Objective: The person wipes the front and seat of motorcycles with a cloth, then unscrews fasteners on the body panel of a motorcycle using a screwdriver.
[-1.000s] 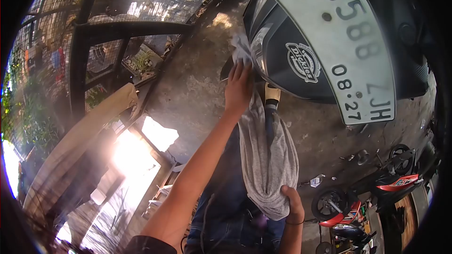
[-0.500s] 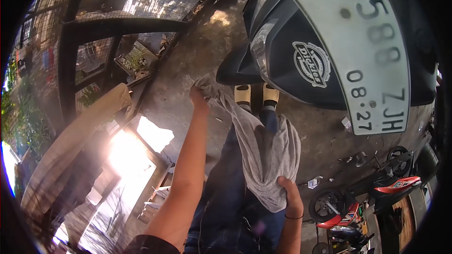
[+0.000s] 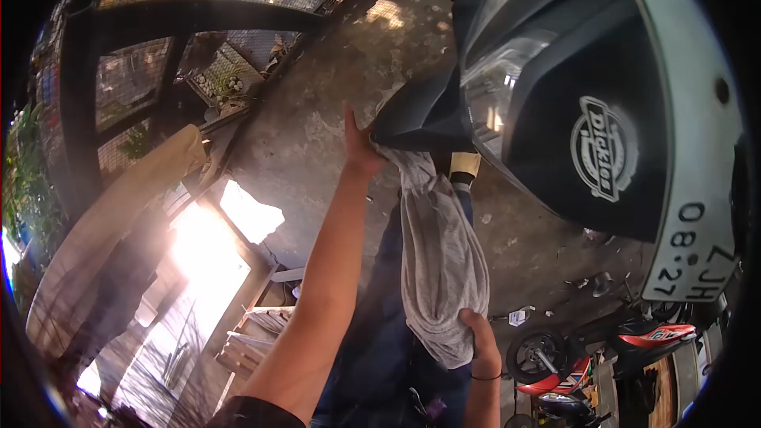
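Note:
A long grey cloth (image 3: 444, 254), likely a shirt or rag, hangs bunched between my two hands in the head view. My left hand (image 3: 363, 149) is at the tip of the black front fender (image 3: 420, 115) of a motorcycle, holding the upper end of the cloth against it. One digit sticks out; the other fingers are partly hidden. Lower down, my right hand (image 3: 482, 345), with a dark band at the wrist, grips the cloth's folded lower end, thumb on top. Above the fender is the black front cowl (image 3: 571, 111) with a round "Dickies" sticker (image 3: 602, 149).
A white number plate (image 3: 690, 246) curves along the right. Red-and-black motorcycles (image 3: 555, 364) stand at lower right. On the left are a dark mesh-panelled frame (image 3: 198, 16), a tan board-like object (image 3: 135, 198) and a glaring bright patch (image 3: 206, 254). My shoe (image 3: 464, 165) shows below the cowl.
My left hand has moved right onto the fender with the cloth's end. The cloth hangs straighter and more gathered. The view has shifted, so the motorcycle front appears larger and further right.

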Motion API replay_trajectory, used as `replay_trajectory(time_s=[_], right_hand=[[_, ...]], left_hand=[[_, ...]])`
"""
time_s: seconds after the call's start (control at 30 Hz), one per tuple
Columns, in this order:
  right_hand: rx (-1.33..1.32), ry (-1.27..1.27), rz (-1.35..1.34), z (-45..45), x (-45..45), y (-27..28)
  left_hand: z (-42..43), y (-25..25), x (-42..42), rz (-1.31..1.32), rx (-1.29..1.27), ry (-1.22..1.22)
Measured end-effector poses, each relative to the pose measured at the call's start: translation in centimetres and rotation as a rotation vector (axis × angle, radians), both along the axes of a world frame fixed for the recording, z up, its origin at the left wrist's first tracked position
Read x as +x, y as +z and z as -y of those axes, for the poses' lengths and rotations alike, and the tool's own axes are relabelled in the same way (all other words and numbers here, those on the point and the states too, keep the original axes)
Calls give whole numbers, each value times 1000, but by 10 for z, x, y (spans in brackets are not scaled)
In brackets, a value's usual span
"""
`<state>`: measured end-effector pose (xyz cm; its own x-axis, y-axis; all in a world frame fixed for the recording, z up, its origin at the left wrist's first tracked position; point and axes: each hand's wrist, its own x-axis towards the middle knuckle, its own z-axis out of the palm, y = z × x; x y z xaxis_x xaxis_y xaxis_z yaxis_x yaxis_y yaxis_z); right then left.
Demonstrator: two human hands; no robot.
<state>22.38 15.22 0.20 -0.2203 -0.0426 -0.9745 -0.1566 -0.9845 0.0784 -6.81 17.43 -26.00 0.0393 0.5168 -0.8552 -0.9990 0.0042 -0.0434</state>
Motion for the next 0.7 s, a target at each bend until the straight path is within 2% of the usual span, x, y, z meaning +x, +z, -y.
replay_trajectory(time_s=[0.1,0.23,0.37,0.47,0.57,0.7], right_hand=[[-37,25,44,-4,-2,-4],[-1,106,100,-7,-2,-13],[34,92,125,3,1,-34],[-17,92,178,14,7,-44],[-8,172,160,22,9,-46],[21,238,189,17,-6,-39]], left_hand=[[4,8,14,47,177,146],[-7,-9,24,-45,83,217],[-5,-2,29,87,254,348],[-6,1,39,75,332,408],[-4,-6,37,72,298,458],[-2,5,27,104,188,374]])
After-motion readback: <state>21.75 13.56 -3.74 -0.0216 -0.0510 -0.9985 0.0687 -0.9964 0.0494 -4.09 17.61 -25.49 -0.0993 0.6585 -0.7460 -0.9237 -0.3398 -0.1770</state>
